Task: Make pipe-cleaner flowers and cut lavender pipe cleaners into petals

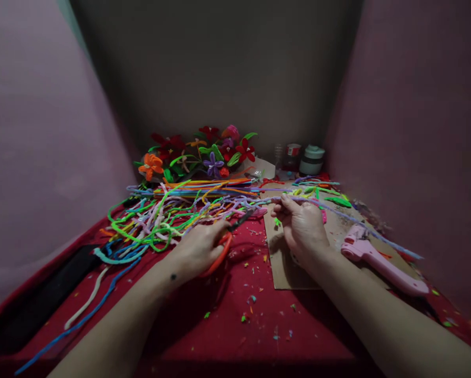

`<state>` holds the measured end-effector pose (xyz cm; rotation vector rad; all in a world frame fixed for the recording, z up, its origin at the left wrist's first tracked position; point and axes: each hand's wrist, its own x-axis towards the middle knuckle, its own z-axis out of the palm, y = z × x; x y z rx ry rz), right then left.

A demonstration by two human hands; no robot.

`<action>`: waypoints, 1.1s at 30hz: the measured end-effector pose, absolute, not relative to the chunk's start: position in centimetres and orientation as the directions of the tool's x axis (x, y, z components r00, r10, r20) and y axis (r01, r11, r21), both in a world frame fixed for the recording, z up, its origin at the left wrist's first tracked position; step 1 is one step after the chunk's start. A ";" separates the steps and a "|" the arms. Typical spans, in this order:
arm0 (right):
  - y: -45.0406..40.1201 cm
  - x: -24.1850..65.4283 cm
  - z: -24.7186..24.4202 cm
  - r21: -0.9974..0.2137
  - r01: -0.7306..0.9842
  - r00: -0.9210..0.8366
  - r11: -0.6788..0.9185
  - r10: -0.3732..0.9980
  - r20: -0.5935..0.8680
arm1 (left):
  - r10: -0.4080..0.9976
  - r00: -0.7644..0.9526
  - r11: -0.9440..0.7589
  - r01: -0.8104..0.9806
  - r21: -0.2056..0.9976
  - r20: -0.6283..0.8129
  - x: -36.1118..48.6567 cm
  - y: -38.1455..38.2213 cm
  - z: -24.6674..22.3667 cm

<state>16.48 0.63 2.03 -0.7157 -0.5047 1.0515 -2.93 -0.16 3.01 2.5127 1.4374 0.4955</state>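
My left hand (203, 244) is closed round the orange handles of a pair of scissors (222, 253), whose dark blades point up and to the right over the red cloth. To the right, my right hand (304, 226) pinches a long purple fuzzy stem (351, 214) between thumb and fingers, above a piece of cardboard (276, 262). One end of the stem stretches out to the right past the hand. Left of my right hand, the stem runs towards a heap of coloured fuzzy stems (172, 210). The blades are apart from my right hand.
Fuzzy flowers (213, 165) stand at the back, with a lidded jar (312, 160) to their right. A pink tool (385, 262) lies on the right. At the left is a black flat object (42, 299). Small coloured scraps dot the red cloth (219, 336).
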 end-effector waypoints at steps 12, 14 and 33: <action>-1.6 13.5 1.3 -0.723 -0.691 -0.006 -0.006 1.000 -0.002 | 0.924 0.371 -0.224 0.333 0.916 0.091 -0.1 -0.7 3.4; -1.7 13.2 1.0 -0.720 -0.690 -0.077 -0.069 0.997 -0.022 | 0.939 0.335 -0.111 0.078 0.991 0.079 0.6 -1.0 3.1; -1.4 14.2 0.4 -0.913 -0.407 0.062 0.026 0.998 0.000 | 0.956 0.290 -0.007 -0.125 0.992 0.043 0.5 -0.9 1.7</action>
